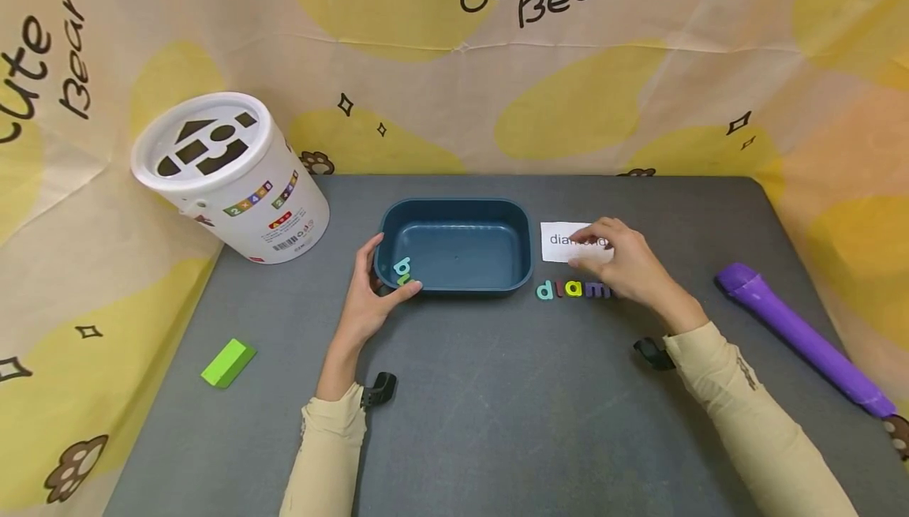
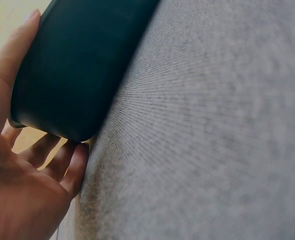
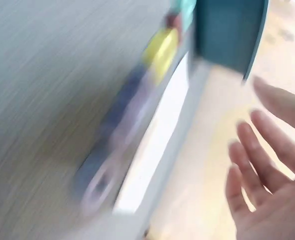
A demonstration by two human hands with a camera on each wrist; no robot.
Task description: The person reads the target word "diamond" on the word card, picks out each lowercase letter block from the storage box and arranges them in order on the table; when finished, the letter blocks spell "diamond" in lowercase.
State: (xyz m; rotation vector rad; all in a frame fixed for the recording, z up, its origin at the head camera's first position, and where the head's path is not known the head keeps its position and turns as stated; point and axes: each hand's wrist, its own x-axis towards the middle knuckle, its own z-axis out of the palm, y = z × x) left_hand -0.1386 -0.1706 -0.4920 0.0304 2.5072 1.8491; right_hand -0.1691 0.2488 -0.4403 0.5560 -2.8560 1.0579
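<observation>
Evidently light work: small letters, shallow tray, one hand free

Right hand: fingers loosely bent, thumb apart, no object between them in the wrist view. It hangs over the right part of a white card, hiding some of its print.

Left hand: grips the near-left corner of the tray, thumb over the rim, fingers round the outer wall.

Letters: d, i, a, m in a row on the table, just nearer the person than the card. The right wrist view, blurred, shows a pale ring-shaped piece at the row's far end from the tray. A teal letter and a green one lie in the tray's near-left corner.

Handling (judged): letters light, stiff, probably smooth; best pinched by opposite edges, fingertip and thumb. Card thin, likely to slide if brushed. Tray looks rigid and light; rim gives a sure hold.

Farther out: bucket and green block left, purple stick right.
</observation>
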